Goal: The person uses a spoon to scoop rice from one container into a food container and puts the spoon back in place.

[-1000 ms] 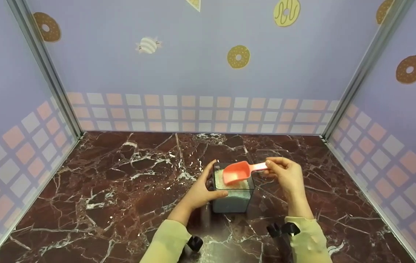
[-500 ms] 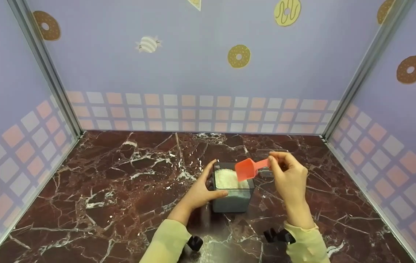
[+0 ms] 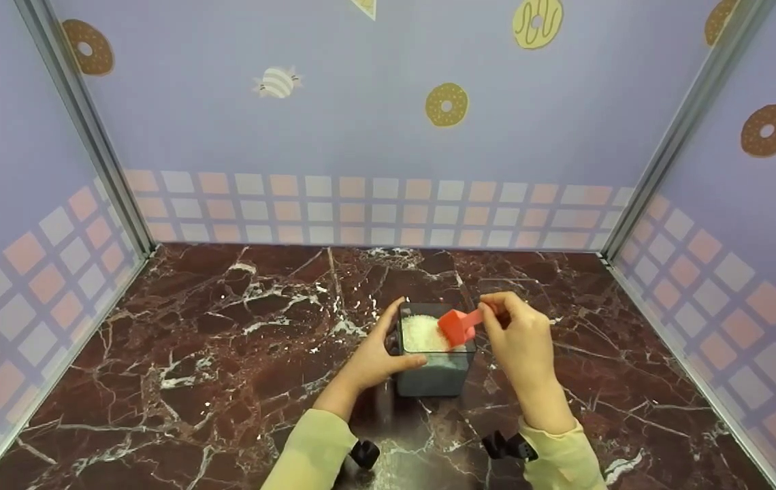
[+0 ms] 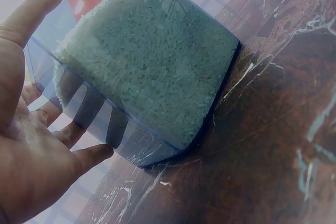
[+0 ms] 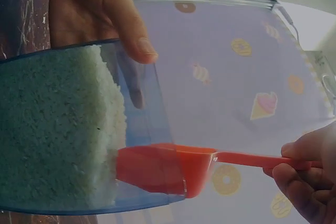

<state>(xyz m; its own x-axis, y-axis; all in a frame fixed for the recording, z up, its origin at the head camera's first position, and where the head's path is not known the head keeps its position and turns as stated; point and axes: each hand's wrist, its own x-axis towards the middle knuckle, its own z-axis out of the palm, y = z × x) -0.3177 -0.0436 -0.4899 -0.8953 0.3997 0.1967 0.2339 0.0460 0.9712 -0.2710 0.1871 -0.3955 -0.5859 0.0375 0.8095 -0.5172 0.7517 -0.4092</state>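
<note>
A clear bluish box of white rice stands upright on the marbled tabletop. My left hand grips its left side, thumb at the near rim and fingers along the far side. In my right hand, thumb and fingers pinch the handle end of a red scoop. The scoop slants down into the box from the right. As the right wrist view shows, the bowl of the scoop is inside the walls with its tip at the rice surface.
A thin clear sheet lies on the dark red marbled tabletop behind my right hand. Small white specks dot the surface left of the box. Lilac panels with printed sweets enclose the back and both sides.
The scoop, level over the rice at first, has shifted right and tipped bowl-down, then dropped lower into the box. My right hand has turned and come back left. My left hand stays put.
</note>
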